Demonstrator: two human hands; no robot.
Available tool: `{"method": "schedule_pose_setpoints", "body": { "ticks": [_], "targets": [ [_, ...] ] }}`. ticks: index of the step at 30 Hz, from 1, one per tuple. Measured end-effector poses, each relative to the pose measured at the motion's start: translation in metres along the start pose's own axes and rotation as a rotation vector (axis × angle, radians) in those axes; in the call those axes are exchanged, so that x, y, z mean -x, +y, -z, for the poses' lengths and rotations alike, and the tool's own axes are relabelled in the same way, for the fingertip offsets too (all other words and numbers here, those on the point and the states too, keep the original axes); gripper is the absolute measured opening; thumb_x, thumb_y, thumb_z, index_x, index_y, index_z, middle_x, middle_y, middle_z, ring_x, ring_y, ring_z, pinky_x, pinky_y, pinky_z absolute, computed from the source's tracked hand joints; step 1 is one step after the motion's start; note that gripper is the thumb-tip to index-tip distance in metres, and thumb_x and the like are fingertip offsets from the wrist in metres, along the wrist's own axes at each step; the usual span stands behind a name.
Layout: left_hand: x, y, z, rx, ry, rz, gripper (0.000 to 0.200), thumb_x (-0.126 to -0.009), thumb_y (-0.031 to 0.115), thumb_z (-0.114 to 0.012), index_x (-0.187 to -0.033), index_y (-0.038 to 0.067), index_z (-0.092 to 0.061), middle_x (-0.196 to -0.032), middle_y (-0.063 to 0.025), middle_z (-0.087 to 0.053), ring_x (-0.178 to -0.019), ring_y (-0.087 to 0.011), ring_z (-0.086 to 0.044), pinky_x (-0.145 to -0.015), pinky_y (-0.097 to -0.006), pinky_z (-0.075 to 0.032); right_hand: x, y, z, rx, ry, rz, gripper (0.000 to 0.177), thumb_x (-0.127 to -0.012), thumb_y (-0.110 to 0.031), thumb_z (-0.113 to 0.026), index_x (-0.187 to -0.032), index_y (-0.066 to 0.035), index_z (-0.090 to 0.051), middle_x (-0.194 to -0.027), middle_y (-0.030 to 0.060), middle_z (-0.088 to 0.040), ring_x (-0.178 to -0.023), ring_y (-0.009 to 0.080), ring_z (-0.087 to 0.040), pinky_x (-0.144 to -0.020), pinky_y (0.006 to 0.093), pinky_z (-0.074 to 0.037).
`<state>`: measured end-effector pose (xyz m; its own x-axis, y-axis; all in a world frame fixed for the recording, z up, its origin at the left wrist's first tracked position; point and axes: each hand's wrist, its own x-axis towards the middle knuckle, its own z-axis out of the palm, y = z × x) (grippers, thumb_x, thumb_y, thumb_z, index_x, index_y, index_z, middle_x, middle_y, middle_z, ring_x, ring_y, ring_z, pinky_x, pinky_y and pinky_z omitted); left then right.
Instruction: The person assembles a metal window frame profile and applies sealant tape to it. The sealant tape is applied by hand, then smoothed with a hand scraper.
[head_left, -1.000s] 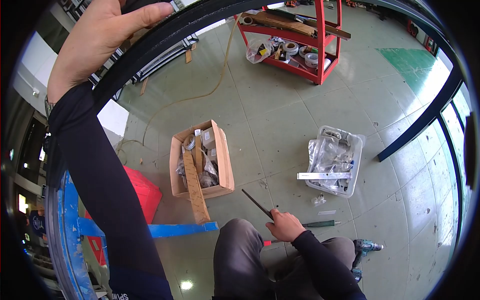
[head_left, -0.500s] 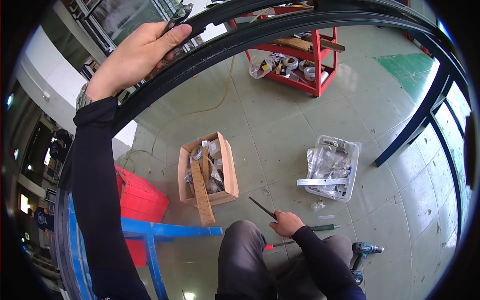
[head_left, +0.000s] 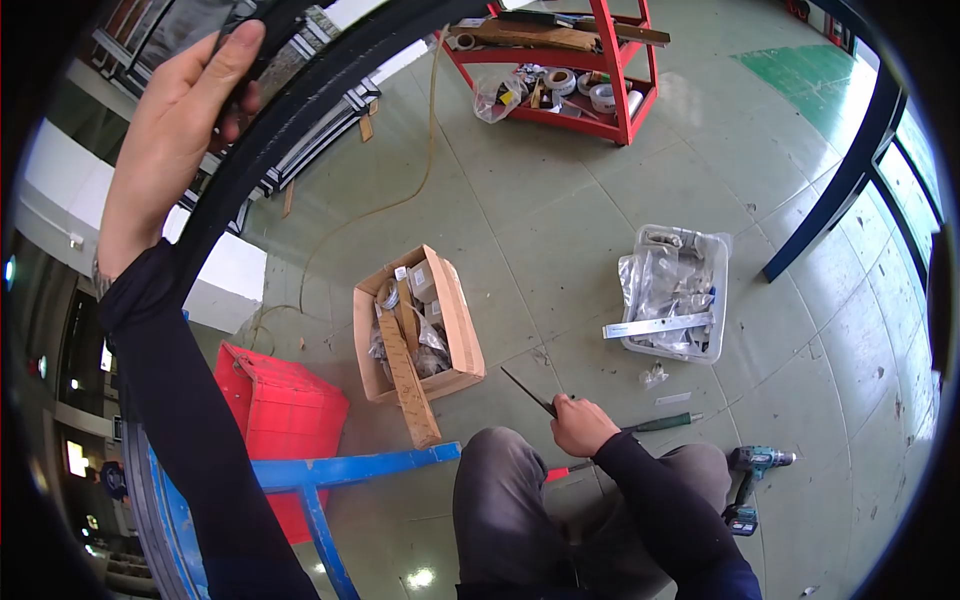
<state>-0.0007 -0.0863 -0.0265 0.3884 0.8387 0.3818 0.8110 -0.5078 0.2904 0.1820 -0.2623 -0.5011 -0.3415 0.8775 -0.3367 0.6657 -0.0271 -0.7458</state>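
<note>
My left hand (head_left: 185, 115) reaches to the upper left, its thumb and fingers closed round a curved black frame (head_left: 270, 120). The frame arcs across the top of the view. Low in the middle, above my knees, my right hand (head_left: 583, 426) is closed on a narrow, dark, file-like tool (head_left: 528, 391). Its thin end points up and left; its handle is hidden in my fist. Beside that hand, a green-handled tool (head_left: 663, 423) lies on the floor. A red-handled tool (head_left: 567, 470) shows between my knees.
A cardboard box (head_left: 468, 335) of parts and a clear plastic bin (head_left: 722, 290) with bags and a metal strip stand on the floor. Nearby are a red bin (head_left: 285, 400), a blue stand (head_left: 350, 468), a cordless drill (head_left: 757, 470) and a red trolley (head_left: 622, 85).
My view has shifted, and the black frame sits higher and further left in it. My left hand appears further left, still gripping the frame. My right hand keeps the dark tool.
</note>
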Motion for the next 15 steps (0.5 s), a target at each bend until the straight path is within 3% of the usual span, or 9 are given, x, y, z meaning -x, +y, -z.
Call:
{"method": "schedule_pose_setpoints", "body": {
  "ticks": [1,6,15],
  "targets": [
    [0.001,0.000,-0.001,0.010,0.035,-0.004,0.046,-0.101,0.057,-0.060,-0.097,0.011,-0.068,-0.079,0.0055,-0.059,-0.067,-0.0033,-0.048,-0.063,-0.0212,-0.037,0.003,-0.002,0.002,-0.015,0.005,0.009,0.027,-0.091,-0.015,-0.055,-0.108,0.006,-0.056,-0.086,0.0311,-0.069,-0.086,0.0518,-0.068,-0.082,0.0580,-0.054],
    [0.004,-0.005,0.002,-0.091,0.015,-0.100,0.038,-0.096,0.045,-0.071,-0.111,0.009,-0.070,-0.089,0.0049,-0.063,-0.078,-0.0058,-0.052,-0.070,-0.0221,-0.040,0.011,-0.013,0.010,-0.061,-0.013,0.044,0.024,-0.092,-0.013,-0.055,-0.107,0.005,-0.055,-0.084,0.0304,-0.069,-0.084,0.0509,-0.068,-0.080,0.0594,-0.053],
    [0.008,-0.005,-0.008,-0.204,0.157,-0.122,0.064,-0.096,0.044,-0.073,-0.133,-0.007,-0.061,-0.091,-0.0037,-0.068,-0.072,-0.0075,-0.057,-0.067,-0.0235,-0.049,0.012,-0.005,0.010,-0.046,-0.049,0.066,0.023,-0.092,-0.015,-0.056,-0.105,0.004,-0.055,-0.083,0.0295,-0.069,-0.084,0.0500,-0.068,-0.079,0.0589,-0.053]
  ]
}}
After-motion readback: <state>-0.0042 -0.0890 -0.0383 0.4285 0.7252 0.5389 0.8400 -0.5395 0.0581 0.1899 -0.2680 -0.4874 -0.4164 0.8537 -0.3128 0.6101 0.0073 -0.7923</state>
